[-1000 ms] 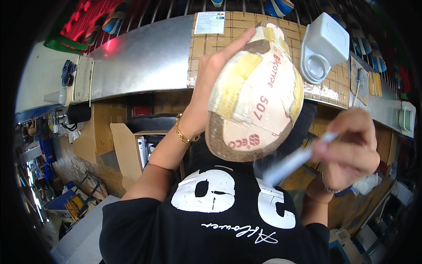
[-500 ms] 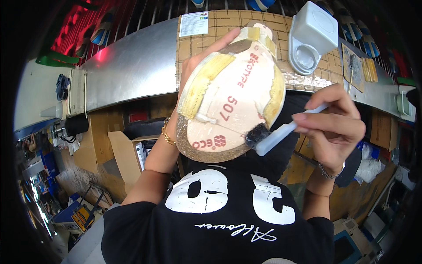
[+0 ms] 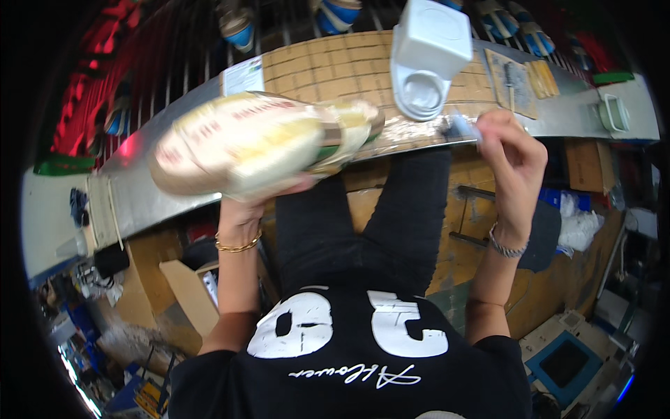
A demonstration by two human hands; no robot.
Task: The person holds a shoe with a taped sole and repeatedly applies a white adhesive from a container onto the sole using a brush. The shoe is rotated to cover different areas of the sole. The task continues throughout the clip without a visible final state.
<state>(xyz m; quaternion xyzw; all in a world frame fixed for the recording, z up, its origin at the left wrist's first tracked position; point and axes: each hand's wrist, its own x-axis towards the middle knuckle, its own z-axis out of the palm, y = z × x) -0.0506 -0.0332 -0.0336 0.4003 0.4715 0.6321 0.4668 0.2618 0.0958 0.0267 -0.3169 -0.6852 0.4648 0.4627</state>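
Observation:
In my left hand is a lasted shoe, smeared by motion, lying on its side with its pale insole board facing up and away from me. Yellowish folded edges run along the board, and a dark and green band shows toward the right end. Most of my left fingers are hidden behind the shoe. My right hand pinches a glue brush with dark bristles and a pale handle, near the bench's front edge. The brush is apart from the shoe. A white plastic glue pot with a round cup stands just beyond the brush.
Brown cardboard covers part of the metal bench, with a printed sheet at its left. Another brush lies on a stained board to the right. Several blue-and-tan shoes sit on the rack behind. An open carton stands below.
The shoe has swung left and tipped onto its side, away from the brush. My right hand has drawn the brush off the insole and moved it up toward the bench edge.

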